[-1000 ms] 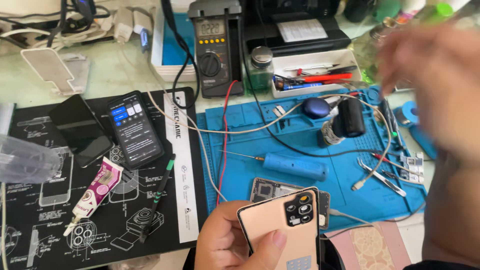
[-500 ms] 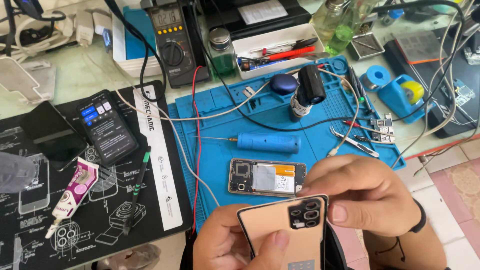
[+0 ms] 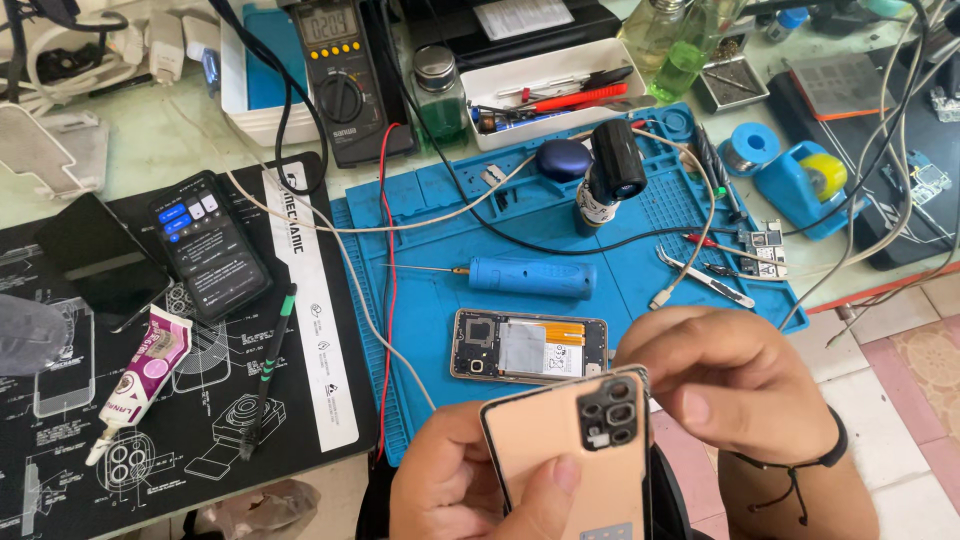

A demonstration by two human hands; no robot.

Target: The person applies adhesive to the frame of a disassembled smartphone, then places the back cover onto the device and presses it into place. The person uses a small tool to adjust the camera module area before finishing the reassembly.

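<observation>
My left hand (image 3: pixel 470 490) holds a peach-coloured phone back cover (image 3: pixel 565 455) upright near the bottom edge, thumb on its face. The cover has a dark camera frame (image 3: pixel 607 411) at its top right corner. My right hand (image 3: pixel 735 385) pinches the cover's top right edge beside that camera frame. Just beyond, an opened phone (image 3: pixel 530 347) lies flat on the blue work mat (image 3: pixel 430 300), its battery and board exposed. A blue screwdriver (image 3: pixel 530 277) lies on the mat behind the phone.
On the black mat (image 3: pixel 60 440) at left lie a lit phone (image 3: pixel 210 245), a dark phone (image 3: pixel 100 262), a glue tube (image 3: pixel 140 380) and a thin green-tipped tool (image 3: pixel 268 370). A multimeter (image 3: pixel 340 85), white tool tray (image 3: pixel 555 85), bottles, tweezers (image 3: pixel 705 275) and a tape dispenser (image 3: pixel 805 180) crowd the far bench.
My right hand came down from the upper right and now pinches the cover's top corner. The view shifted so the opened phone on the mat shows fully.
</observation>
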